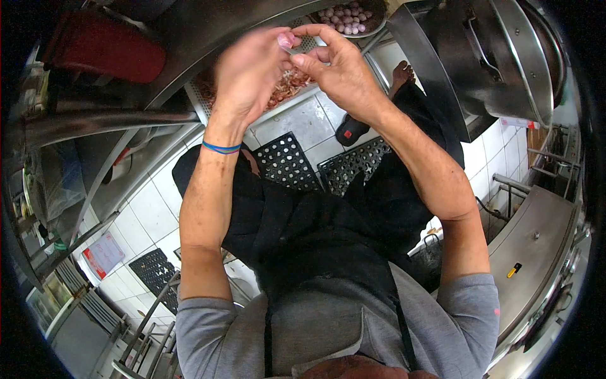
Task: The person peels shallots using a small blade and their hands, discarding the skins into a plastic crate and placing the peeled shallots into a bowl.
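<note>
two hands (249, 79) (346, 68), fingers (309, 64) nearly closed around one pinkish bulb (286, 40); red-and-white sheet (103, 255) illegible

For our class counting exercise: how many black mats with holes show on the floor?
3: one mat above the picture's centre, another mat to its right, and a third mat at lower left. More may be hidden.
</note>
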`<state>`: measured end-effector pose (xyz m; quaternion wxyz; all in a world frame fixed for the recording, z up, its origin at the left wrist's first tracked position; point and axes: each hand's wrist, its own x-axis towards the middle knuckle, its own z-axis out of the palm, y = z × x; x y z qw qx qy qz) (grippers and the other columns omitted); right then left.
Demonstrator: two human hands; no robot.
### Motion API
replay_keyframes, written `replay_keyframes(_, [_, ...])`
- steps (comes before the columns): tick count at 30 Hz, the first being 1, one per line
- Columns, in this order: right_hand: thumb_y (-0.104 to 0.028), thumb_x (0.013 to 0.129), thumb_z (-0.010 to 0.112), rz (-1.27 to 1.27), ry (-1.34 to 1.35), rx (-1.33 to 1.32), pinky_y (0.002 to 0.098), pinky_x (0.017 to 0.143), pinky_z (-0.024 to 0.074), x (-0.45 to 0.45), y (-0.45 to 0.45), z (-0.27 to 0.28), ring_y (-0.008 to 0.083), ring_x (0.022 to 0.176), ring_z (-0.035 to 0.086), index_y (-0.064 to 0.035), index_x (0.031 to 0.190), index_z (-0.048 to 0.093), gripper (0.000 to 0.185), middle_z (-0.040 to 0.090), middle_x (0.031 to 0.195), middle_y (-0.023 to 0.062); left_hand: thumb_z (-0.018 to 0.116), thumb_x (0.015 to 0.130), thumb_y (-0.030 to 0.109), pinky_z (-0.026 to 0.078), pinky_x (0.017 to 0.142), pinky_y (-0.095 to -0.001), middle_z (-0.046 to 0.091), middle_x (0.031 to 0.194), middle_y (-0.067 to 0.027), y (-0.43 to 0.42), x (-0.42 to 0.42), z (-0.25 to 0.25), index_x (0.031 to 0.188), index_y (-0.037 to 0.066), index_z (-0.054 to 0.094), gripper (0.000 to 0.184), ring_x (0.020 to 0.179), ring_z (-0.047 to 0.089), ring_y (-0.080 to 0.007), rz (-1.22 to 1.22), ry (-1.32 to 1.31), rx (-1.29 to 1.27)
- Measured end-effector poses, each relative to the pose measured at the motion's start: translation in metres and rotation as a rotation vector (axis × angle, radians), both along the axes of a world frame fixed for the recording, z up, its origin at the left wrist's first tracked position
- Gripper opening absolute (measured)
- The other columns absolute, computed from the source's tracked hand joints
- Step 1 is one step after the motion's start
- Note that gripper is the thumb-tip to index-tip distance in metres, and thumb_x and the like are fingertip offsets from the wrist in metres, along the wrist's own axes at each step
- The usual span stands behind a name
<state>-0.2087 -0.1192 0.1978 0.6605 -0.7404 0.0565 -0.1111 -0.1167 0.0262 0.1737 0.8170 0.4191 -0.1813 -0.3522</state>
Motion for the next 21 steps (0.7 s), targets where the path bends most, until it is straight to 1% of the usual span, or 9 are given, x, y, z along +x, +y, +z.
replay_keyframes(2, [-0.009, 0.091, 0.062, 0.032, 0.001, 0.086, 0.0225, 0.056, 0.0443, 0.002, -0.001, -0.007, 0.0053, 0.065, 0.055, -0.0012, 0.120, 0.054, 0.031, 0.062, 0.073, 0.0017, 0.050, 0.098, 0.013, 0.046, 0.090, -0.0330, 0.061, 0.115, -0.0125, 0.000, -0.001, 0.001, 0.125, -0.002, 0.053, 0.030, 0.102, 0.058, -0.0185, 0.012, 0.009, 0.008])
replay_keyframes(5, [-0.009, 0.092, 0.061, 0.062, 0.044, 0.247, 0.0221, 0.058, 0.0457, 0.000, 0.000, 0.002, 0.0063, 0.066, 0.057, -0.0017, 0.119, 0.055, 0.029, 0.063, 0.075, 0.0017, 0.050, 0.098, 0.012, 0.048, 0.088, -0.0322, 0.061, 0.114, -0.0119, 0.000, 0.001, -0.002, 0.124, -0.002, 0.053, 0.030, 0.100, 0.059, -0.0178, 0.010, -0.028, 0.042])
replay_keyframes(8, [-0.012, 0.093, 0.060, 0.076, 0.128, 0.315, 0.0196, 0.048, 0.0417, -0.003, -0.001, 0.016, 0.0048, 0.059, 0.054, -0.0028, 0.120, 0.055, 0.029, 0.064, 0.077, 0.0028, 0.050, 0.098, 0.011, 0.050, 0.086, -0.0313, 0.061, 0.112, -0.0114, 0.001, 0.001, -0.001, 0.124, -0.002, 0.053, 0.029, 0.098, 0.059, -0.0168, 0.001, -0.032, 0.064])
replay_keyframes(11, [-0.014, 0.094, 0.060, 0.104, 0.217, 0.358, 0.0175, 0.037, 0.0313, -0.003, -0.008, 0.016, 0.0023, 0.049, 0.047, -0.0039, 0.121, 0.055, 0.029, 0.064, 0.079, 0.0039, 0.050, 0.098, 0.011, 0.051, 0.084, -0.0308, 0.062, 0.110, -0.0109, 0.000, -0.001, 0.002, 0.124, -0.002, 0.053, 0.029, 0.096, 0.060, -0.0159, -0.002, -0.008, 0.029])
replay_keyframes(14, [-0.016, 0.095, 0.059, 0.082, 0.227, 0.379, 0.0167, 0.032, 0.0227, -0.003, -0.005, 0.012, 0.0003, 0.044, 0.041, -0.0046, 0.121, 0.055, 0.029, 0.063, 0.078, 0.0041, 0.051, 0.097, 0.010, 0.051, 0.085, -0.0310, 0.062, 0.109, -0.0107, 0.001, -0.002, 0.005, 0.124, -0.003, 0.053, 0.029, 0.095, 0.060, -0.0157, 0.004, -0.009, 0.033])
replay_keyframes(17, [-0.016, 0.095, 0.059, 0.096, 0.246, 0.405, 0.0163, 0.033, 0.0236, -0.003, -0.008, 0.012, 0.0007, 0.045, 0.042, -0.0042, 0.121, 0.055, 0.029, 0.061, 0.075, 0.0029, 0.051, 0.097, 0.010, 0.051, 0.085, -0.0310, 0.062, 0.109, -0.0107, 0.002, -0.001, 0.002, 0.123, -0.003, 0.053, 0.029, 0.094, 0.060, -0.0158, -0.011, 0.007, 0.011])
replay_keyframes(21, [-0.014, 0.094, 0.059, 0.095, 0.243, 0.357, 0.0181, 0.035, 0.0264, -0.004, -0.005, 0.016, 0.0015, 0.046, 0.042, -0.0036, 0.121, 0.054, 0.029, 0.060, 0.074, 0.0024, 0.050, 0.098, 0.010, 0.052, 0.085, -0.0308, 0.062, 0.109, -0.0109, 0.001, -0.001, 0.003, 0.122, -0.004, 0.054, 0.028, 0.095, 0.060, -0.0162, -0.001, 0.016, 0.033])
